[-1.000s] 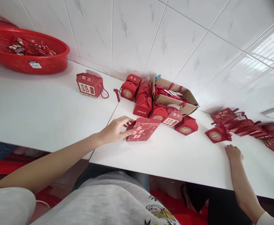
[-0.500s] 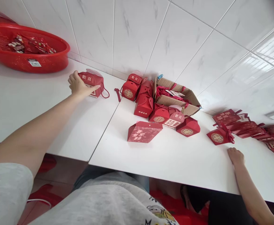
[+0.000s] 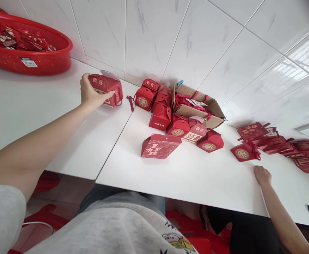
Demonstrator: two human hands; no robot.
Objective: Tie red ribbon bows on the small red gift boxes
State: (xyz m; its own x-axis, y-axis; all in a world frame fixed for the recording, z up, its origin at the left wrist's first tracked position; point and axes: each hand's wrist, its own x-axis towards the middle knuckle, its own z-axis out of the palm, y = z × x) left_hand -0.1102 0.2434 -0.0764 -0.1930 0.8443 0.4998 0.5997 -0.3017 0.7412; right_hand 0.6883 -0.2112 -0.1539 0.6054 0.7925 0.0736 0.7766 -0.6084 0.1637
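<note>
Toward the wall side of the desk [image 3: 98, 141], left of its seam, I have my left hand [image 3: 92, 93] clamped on a red box [image 3: 103, 82], thumb across the printed front and fingers round the far left end. A clear flap stands up from the box top, and a cord loop hangs at its right end; from my camera I cannot tell whether the base touches the desk. My right hand is out of view, so I cannot tell its state. Just right of the box I see a red strap [image 3: 130, 103] lying by the seam. Farther left, against the wall [image 3: 154, 42], a red basket [image 3: 48, 63] holds shiny packets [image 3: 35, 40]. Across the seam, a cluster of boxes [image 3: 160, 120] sits in front of and beside an open carton [image 3: 214, 123] of dark pink ribbons [image 3: 181, 100]. Nearer me, a slanted carrier [image 3: 161, 146] stands by itself. Off to the right I make out a bow-tied box [image 3: 241, 153] beside a row of packs [image 3: 273, 144], and close by, another person's hand [image 3: 262, 175] rests near the desk edge.
</note>
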